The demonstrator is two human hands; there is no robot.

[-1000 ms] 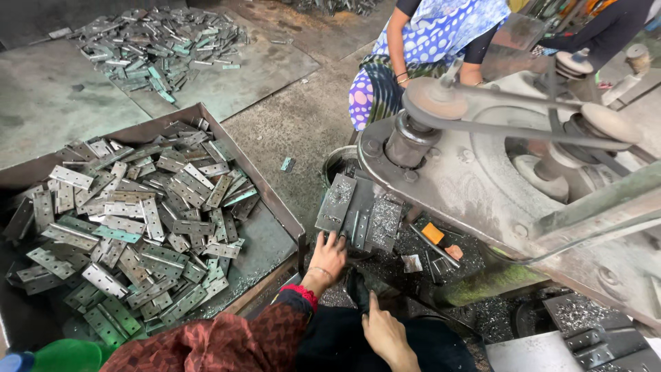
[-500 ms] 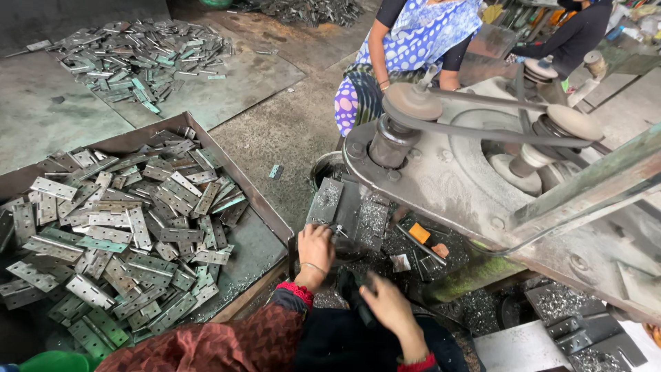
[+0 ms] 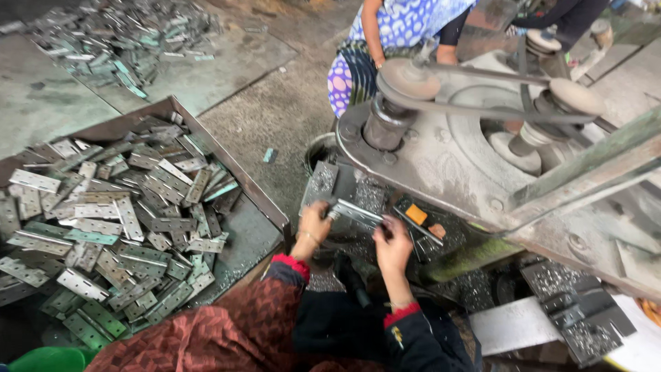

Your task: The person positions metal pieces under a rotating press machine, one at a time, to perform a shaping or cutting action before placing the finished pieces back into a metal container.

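Together, left hand (image 3: 313, 224) and right hand (image 3: 392, 246) grip a hinge plate (image 3: 354, 213) between them at the press (image 3: 441, 158); ideally kept level, fingers clear of the die.

Metal workshop, belt-driven press (image 3: 482, 138), hinge plates (image 3: 117, 220) (heaped)

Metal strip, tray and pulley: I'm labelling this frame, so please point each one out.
Metal strip (image 3: 352, 212): head view, middle of the strip between the hands.
Tray (image 3: 227, 162): head view, its right rim.
Pulley (image 3: 407, 78): head view, its flat top face.
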